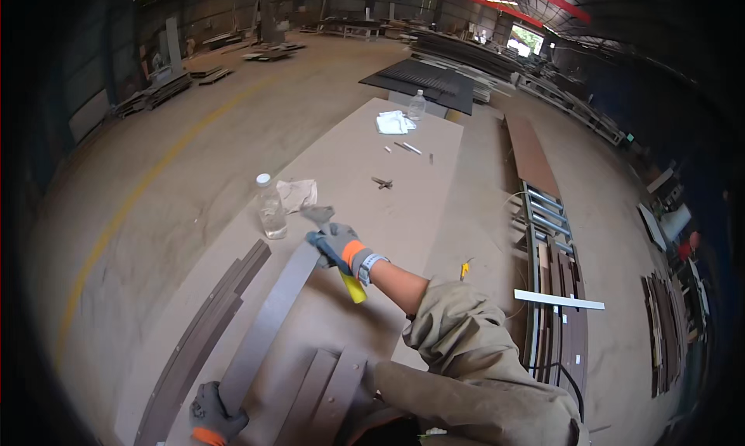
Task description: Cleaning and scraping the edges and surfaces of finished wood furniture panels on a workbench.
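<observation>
My left hand [217, 415], in a dark grey glove with an orange cuff, is closed around the near end of a long grey-brown strip [268, 322]. My right hand [338, 240], gloved with an orange cuff, is closed on a hand tool at the strip's far end. That tool has a grey, blurred head [317, 213] and a yellow handle end [354, 288]; its exact kind I cannot make out. Several brown strips [203, 333] lie side by side left of the held one. Shorter brown pieces [326, 392] lie to its right, close to my body.
The long worktable [349, 166] carries a bottle [270, 207], a crumpled cloth [299, 195], small metal pieces [382, 183], a white cloth [394, 123] and another bottle [417, 104]. On the right, a roller rack [547, 213] holds strips. Dark sheets [423, 81] are stacked beyond.
</observation>
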Demonstrator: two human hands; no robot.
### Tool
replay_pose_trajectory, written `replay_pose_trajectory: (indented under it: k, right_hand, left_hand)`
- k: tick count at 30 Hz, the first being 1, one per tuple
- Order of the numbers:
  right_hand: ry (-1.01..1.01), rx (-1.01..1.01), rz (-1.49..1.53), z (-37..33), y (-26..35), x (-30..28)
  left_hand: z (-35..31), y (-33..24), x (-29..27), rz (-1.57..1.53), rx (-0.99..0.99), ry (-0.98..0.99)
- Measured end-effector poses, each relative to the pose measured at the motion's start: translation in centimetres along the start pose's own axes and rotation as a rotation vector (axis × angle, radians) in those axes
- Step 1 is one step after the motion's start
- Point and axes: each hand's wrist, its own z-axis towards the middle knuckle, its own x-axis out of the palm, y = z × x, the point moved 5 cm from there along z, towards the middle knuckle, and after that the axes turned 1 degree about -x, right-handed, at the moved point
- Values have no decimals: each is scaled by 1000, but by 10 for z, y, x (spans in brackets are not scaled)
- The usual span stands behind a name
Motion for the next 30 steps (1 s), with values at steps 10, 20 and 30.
replay_pose_trajectory:
  k: [10,20,30]
  right_hand:
    - [248,34,395,-54,19,-34]
    - [399,-241,245,-102,46,-25]
    - [593,90,3,-128,-5,10]
  left_hand:
    - [-59,-36,-50,-95,7,-173]
    - [-99,-74,-70,-56,-7,-129]
    - [-137,-36,-18,-48,-111,-4]
